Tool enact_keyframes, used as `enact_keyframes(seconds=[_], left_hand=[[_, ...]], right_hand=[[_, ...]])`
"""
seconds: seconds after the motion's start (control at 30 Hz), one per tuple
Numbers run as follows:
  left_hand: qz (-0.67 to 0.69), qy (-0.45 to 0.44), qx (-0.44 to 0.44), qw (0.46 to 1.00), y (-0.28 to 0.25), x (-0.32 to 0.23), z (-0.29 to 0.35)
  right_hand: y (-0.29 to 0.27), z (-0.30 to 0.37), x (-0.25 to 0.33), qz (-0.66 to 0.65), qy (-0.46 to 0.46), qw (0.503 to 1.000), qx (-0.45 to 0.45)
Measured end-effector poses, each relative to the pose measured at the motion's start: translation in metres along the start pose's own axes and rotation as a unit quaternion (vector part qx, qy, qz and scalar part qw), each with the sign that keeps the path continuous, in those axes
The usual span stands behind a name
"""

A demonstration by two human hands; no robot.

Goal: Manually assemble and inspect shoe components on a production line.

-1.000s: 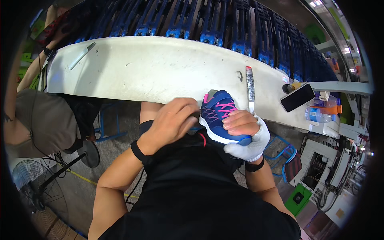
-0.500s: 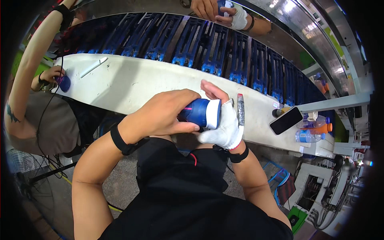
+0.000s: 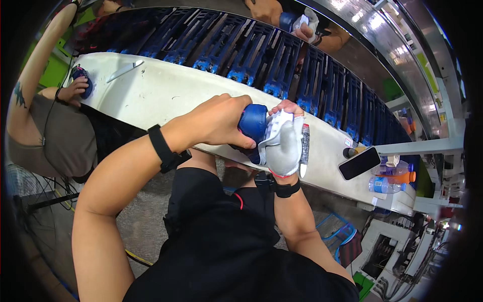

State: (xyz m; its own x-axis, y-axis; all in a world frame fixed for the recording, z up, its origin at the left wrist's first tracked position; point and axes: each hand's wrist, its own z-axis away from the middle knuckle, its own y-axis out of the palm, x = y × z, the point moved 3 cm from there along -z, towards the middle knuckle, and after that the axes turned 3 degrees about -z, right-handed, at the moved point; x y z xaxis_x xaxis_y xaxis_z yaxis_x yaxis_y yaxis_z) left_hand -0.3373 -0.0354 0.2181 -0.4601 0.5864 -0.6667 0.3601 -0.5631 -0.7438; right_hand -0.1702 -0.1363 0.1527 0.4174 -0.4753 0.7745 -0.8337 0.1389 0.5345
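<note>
Above the near edge of the white bench, both my hands hold what looks like a blue-and-white shoe. My bare left hand grips its blue side, thumb below and fingers over the top. On the other side, my right hand, in a white glove with bare fingertips, wraps round the white part. Much of the shoe is hidden by the hands. A marker-like stick with a dark, mottled wrap and a white end lies on the bench just beside the glove.
A blue slatted conveyor runs behind the white bench. To the right are a phone and several bottles. At the far left, a co-worker's hand holds a blue item near a white stick.
The shoe has been turned in my hands, its white part now more under the gloved palm. My left hand has shifted slightly up. The co-worker's raised arm has moved.
</note>
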Motion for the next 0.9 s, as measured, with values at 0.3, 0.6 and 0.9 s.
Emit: enact_keyframes(seconds=[0.3,0.6,0.9], left_hand=[[-0.144,0.187,0.022,0.971,0.015,-0.068,-0.002],[-0.232,0.305,0.037,0.923,0.037,-0.093,-0.005],[-0.163,0.214,0.098,0.958,-0.022,-0.1,0.057]], right_hand=[[-0.024,0.028,0.039,0.16,0.022,0.987,0.012],[-0.008,0.049,0.089,0.288,0.161,0.943,0.035],[-0.012,0.107,0.078,0.497,-0.049,0.86,0.104]])
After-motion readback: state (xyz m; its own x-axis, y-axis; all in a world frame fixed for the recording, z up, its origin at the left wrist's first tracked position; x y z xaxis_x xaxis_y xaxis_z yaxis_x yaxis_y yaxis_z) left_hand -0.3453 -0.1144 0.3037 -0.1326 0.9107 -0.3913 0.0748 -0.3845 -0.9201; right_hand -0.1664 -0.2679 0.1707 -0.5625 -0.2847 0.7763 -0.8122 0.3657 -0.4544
